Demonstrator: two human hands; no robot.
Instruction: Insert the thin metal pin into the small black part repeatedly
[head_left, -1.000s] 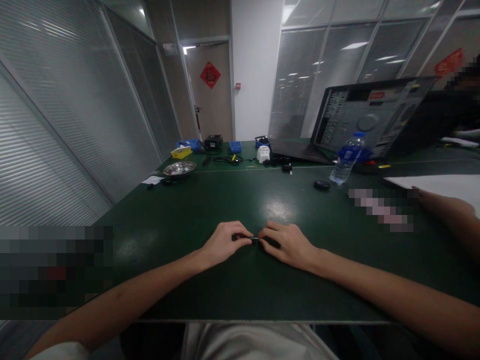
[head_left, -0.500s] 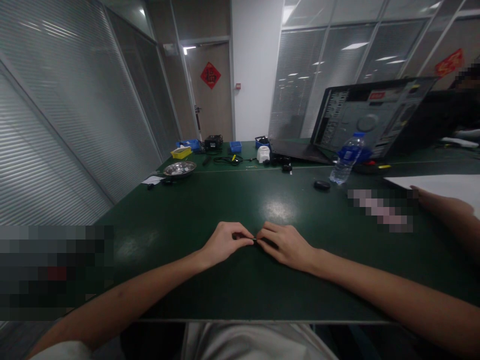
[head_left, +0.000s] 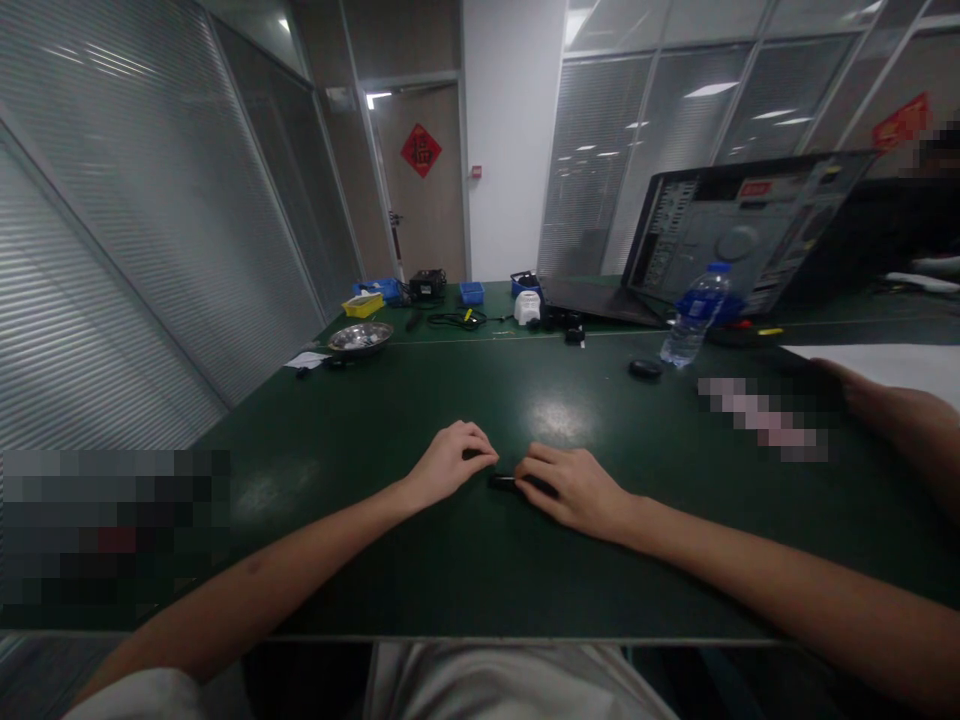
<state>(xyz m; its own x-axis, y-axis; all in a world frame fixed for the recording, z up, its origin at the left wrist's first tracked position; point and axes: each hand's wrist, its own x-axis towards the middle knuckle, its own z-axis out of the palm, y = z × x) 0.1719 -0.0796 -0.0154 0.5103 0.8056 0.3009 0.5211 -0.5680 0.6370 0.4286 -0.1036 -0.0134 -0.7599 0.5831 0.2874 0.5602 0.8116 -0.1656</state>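
Dark green matte tabletop (head_left: pixel 420 570) carries both hands: right hand (head_left: pixel 574 487) pinches a small dark slim object (head_left: pixel 501 481); left hand (head_left: pixel 452 462) is loosely curled just beside it, its grasp unclear.

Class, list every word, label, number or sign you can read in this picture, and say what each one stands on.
"福", one gold character on the red diamond sign on the door.
Red hanging on the right glass wall: gold marks, too blurred to read.
Red sticker on the open computer case: too small to read.
Water bottle with a blue label: print unreadable.
Small dark part by the right hand: no text visible.
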